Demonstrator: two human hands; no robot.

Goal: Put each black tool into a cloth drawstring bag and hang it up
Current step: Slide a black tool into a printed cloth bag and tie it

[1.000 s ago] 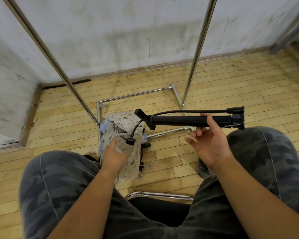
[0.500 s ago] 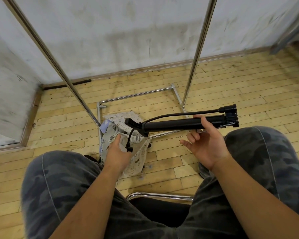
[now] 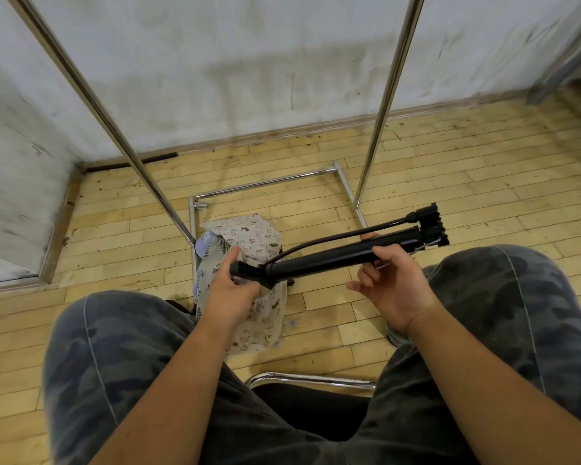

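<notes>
- Two knees in camouflage trousers [image 3: 114, 357] are seen at the bottom, astride a chrome chair rim [image 3: 311, 379].
- A printed cloth drawstring bag [image 3: 265, 317] is gripped at its mouth by the left hand [image 3: 230, 292].
- A long black tool [image 3: 332, 258] is pinched mid-shaft by the right hand [image 3: 391, 286], its lower end set at the bag's mouth.
- A metal rack [image 3: 272, 182] is stood on the wooden floor [image 3: 467, 169] beyond.
</notes>
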